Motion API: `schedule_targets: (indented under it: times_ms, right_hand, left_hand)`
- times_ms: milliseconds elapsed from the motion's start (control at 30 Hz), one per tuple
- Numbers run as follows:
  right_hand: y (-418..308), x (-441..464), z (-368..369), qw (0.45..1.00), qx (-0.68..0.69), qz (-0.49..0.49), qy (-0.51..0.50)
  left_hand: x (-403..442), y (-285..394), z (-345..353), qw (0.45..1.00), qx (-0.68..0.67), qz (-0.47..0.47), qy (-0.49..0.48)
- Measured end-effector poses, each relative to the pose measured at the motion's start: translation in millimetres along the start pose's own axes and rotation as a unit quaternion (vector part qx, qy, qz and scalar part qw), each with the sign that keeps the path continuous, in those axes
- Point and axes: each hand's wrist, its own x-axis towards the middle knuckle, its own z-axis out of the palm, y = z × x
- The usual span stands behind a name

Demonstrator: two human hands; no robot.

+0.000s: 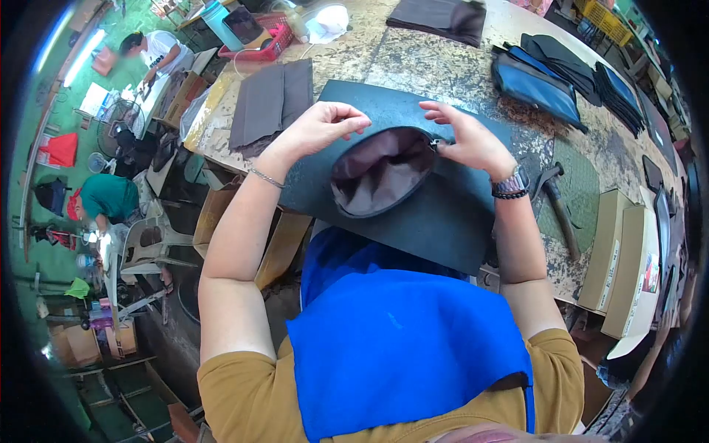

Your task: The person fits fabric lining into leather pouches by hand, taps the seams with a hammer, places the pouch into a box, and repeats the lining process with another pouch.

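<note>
A dark pouch (380, 171) with a brown lining lies on a large black mat (450, 236), its mouth gaping toward me. A dark zipper-like edge runs round the opening. My left hand (325, 129) is raised just above the far left of the mouth, thumb and fingertips pinched together; anything between them is too small to make out. At the right end of the mouth is my right hand (471, 142). Its thumb is by a small dark zipper end (434, 142), while the other fingers stand apart from the thumb.
Folded brown material (273, 103) lies left of the mat. A hammer (561, 207) rests at right beside cardboard boxes (619, 258). Black pouches (535, 85) and a red basket (273, 37) are farther back. Two people (111, 198) sit to the left.
</note>
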Motion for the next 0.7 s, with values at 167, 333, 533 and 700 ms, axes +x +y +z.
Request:
schedule_targets:
  times_ms: [167, 333, 533, 700]
  right_hand:
    - [-6.5, -1.4, 24.9, 0.992, 0.087, 0.066, -0.065]
    - [-25.8, -11.0, 49.3, 0.994, -0.072, -0.087, 0.003]
    - [-37.6, -13.9, 51.7, 0.982, -0.111, -0.149, -0.020]
    - [-74.0, -19.5, 48.7, 0.992, 0.075, -0.093, 0.042]
  left_hand:
    - [-8.8, 13.3, 4.7, 0.997, -0.029, -0.010, -0.066]
    - [-49.8, 6.7, 23.1, 0.978, 0.165, 0.125, -0.025]
    - [-91.3, 11.0, 42.4, 0.977, 0.196, 0.022, 0.087]
    - [-78.0, -2.6, 7.2, 0.994, -0.107, -0.006, -0.025]
